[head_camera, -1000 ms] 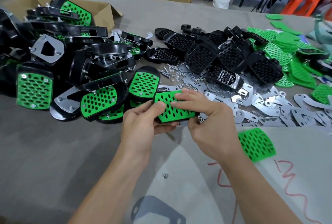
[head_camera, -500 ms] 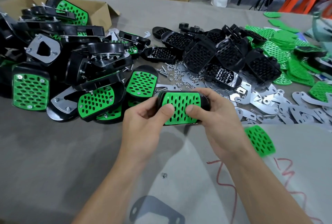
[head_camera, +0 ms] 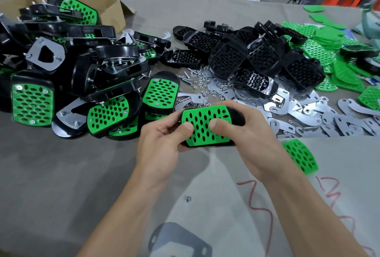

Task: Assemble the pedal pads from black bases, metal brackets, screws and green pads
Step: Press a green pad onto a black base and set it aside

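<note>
Head view: you hold one pedal in both hands just above the table, thumbs down on its green top.

Your left hand [head_camera: 162,141] and right hand [head_camera: 246,139] each curl round one end of the black base [head_camera: 239,115], fingers underneath. Both thumbs press the pad [head_camera: 205,127] flat onto it. Just right of your right wrist, a loose pad [head_camera: 300,155] lies on the table [head_camera: 51,174]. Left of your hands sits a heap of finished pedals [head_camera: 111,112], with a box [head_camera: 111,7] behind it. Beyond your hands lie screws and nuts [head_camera: 197,81], then bare bases [head_camera: 226,59]. Brackets [head_camera: 329,116] spread out to the right, and more pads [head_camera: 324,44] are heaped at the far right.
</note>
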`<state>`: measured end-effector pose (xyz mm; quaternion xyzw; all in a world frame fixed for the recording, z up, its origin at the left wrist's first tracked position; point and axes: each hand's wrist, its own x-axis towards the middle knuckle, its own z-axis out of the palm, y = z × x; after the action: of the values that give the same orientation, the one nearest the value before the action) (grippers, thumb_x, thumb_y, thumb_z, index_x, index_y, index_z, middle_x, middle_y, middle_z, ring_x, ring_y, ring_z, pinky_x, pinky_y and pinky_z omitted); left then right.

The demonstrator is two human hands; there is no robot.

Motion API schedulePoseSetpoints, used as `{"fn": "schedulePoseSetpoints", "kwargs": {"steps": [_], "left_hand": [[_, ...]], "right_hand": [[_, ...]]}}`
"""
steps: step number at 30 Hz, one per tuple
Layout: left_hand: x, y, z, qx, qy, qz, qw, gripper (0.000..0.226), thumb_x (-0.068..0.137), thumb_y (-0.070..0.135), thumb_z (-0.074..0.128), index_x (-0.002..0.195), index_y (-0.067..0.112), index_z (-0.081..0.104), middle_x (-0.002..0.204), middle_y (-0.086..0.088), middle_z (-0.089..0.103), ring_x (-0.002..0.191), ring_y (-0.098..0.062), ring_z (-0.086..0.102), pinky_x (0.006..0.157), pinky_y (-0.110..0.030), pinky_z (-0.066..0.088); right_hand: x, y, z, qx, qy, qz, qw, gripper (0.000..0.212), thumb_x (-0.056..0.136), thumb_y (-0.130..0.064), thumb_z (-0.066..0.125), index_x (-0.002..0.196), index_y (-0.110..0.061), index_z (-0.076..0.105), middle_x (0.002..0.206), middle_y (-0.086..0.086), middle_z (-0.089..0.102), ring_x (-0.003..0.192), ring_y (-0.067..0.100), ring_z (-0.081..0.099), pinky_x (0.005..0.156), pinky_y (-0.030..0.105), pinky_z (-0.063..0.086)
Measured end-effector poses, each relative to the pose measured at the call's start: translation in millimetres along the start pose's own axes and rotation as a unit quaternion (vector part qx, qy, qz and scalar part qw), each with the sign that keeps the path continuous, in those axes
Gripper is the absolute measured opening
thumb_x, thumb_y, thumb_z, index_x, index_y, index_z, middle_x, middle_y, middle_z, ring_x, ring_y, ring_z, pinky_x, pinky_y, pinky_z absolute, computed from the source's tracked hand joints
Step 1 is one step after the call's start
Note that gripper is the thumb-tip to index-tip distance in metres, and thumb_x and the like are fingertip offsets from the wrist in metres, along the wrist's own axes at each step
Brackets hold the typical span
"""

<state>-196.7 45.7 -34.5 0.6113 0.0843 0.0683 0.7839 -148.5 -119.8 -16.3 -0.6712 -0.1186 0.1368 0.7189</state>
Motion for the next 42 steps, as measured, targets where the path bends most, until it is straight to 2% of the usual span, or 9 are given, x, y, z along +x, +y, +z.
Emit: {"fn": "schedulePoseSetpoints", "kwargs": {"steps": [5, 10, 16, 21, 25, 30, 34, 37, 42], "left_hand": [[1.1, -1.2, 2.5, -0.006, 0.009, 0.001, 1.000, 0.031, 0.093, -0.002, 0.064, 0.118, 0.013, 0.074, 0.107, -0.008, 0.078, 0.105, -0.031, 0.073, 0.092, -0.050, 0.059], [1.6, 0.2, 0.6, 0.011, -0.023, -0.001, 1.000, 0.038, 0.082, 0.013, 0.065, 0.116, 0.023, 0.076, 0.110, -0.005, 0.078, 0.109, -0.027, 0.072, 0.096, -0.050, 0.057], [-0.5, -1.9, -0.3, 0.039, -0.007, 0.059, 0.997, 0.037, 0.091, 0.005, 0.064, 0.119, 0.026, 0.074, 0.106, 0.000, 0.079, 0.100, -0.019, 0.075, 0.080, -0.031, 0.061], [-2.1, -1.0, 4.2, 0.086, 0.022, 0.086, 0.992, 0.034, 0.101, 0.004, 0.057, 0.117, 0.029, 0.073, 0.100, 0.008, 0.079, 0.094, -0.010, 0.076, 0.074, -0.024, 0.061], [-3.0, 2.5, 6.6, 0.104, 0.044, 0.096, 0.989, 0.034, 0.103, 0.009, 0.056, 0.106, 0.037, 0.076, 0.091, 0.010, 0.079, 0.083, -0.008, 0.076, 0.063, -0.020, 0.059], [-1.6, 2.3, 4.4, 0.077, 0.031, 0.058, 0.995, 0.023, 0.090, 0.022, 0.063, 0.102, 0.030, 0.080, 0.096, 0.002, 0.080, 0.091, -0.019, 0.077, 0.070, -0.033, 0.063], [-1.1, 1.2, 3.5, 0.068, -0.018, 0.041, 0.997, 0.030, 0.086, 0.015, 0.062, 0.107, 0.027, 0.080, 0.097, -0.004, 0.079, 0.089, -0.021, 0.076, 0.066, -0.024, 0.057], [0.1, -0.7, 0.8, 0.052, -0.021, 0.037, 0.998, 0.034, 0.083, 0.013, 0.062, 0.106, 0.031, 0.080, 0.097, -0.007, 0.079, 0.091, -0.029, 0.076, 0.070, -0.032, 0.061], [-0.8, -2.6, 2.8, 0.019, -0.032, 0.018, 0.999, 0.035, 0.085, 0.004, 0.061, 0.112, 0.019, 0.078, 0.099, -0.015, 0.078, 0.091, -0.037, 0.076, 0.073, -0.037, 0.063]], "right_hand": [[0.6, 1.0, 4.4, 0.047, 0.041, 0.001, 0.998, 0.024, 0.080, -0.009, 0.077, 0.103, -0.009, 0.072, 0.090, 0.013, 0.070, 0.085, 0.024, 0.065, 0.079, 0.045, 0.054], [-1.5, 0.0, 6.0, 0.100, 0.071, 0.019, 0.992, 0.024, 0.085, 0.008, 0.069, 0.106, -0.003, 0.070, 0.090, 0.015, 0.069, 0.086, 0.029, 0.065, 0.081, 0.048, 0.054], [1.1, 2.4, 10.8, 0.060, 0.097, 0.016, 0.993, 0.033, 0.074, -0.013, 0.074, 0.106, -0.007, 0.071, 0.089, 0.012, 0.071, 0.084, 0.023, 0.067, 0.080, 0.041, 0.056], [2.1, 3.2, 6.9, 0.049, 0.060, 0.039, 0.996, 0.032, 0.071, -0.011, 0.074, 0.103, -0.010, 0.071, 0.092, 0.013, 0.072, 0.087, 0.028, 0.068, 0.088, 0.054, 0.056], [0.2, 5.6, 7.9, 0.026, 0.076, 0.037, 0.996, 0.030, 0.071, -0.013, 0.076, 0.100, -0.012, 0.073, 0.094, 0.015, 0.074, 0.088, 0.028, 0.070, 0.085, 0.052, 0.058], [1.1, 5.4, 8.4, 0.044, 0.093, 0.032, 0.994, 0.021, 0.080, -0.015, 0.078, 0.100, -0.010, 0.074, 0.095, 0.018, 0.075, 0.090, 0.033, 0.073, 0.082, 0.048, 0.061], [3.2, 3.9, 7.4, 0.033, 0.124, 0.037, 0.991, 0.020, 0.088, -0.013, 0.077, 0.106, -0.007, 0.073, 0.102, 0.022, 0.073, 0.094, 0.038, 0.072, 0.081, 0.050, 0.061], [1.9, 0.5, 5.3, 0.052, 0.094, 0.047, 0.993, 0.024, 0.086, -0.002, 0.075, 0.109, -0.007, 0.073, 0.105, 0.021, 0.072, 0.098, 0.038, 0.070, 0.087, 0.055, 0.058], [-1.1, -1.1, 0.6, 0.064, 0.072, 0.061, 0.994, 0.028, 0.082, 0.007, 0.073, 0.106, -0.006, 0.072, 0.109, 0.030, 0.067, 0.101, 0.053, 0.064, 0.075, 0.060, 0.056]]}}
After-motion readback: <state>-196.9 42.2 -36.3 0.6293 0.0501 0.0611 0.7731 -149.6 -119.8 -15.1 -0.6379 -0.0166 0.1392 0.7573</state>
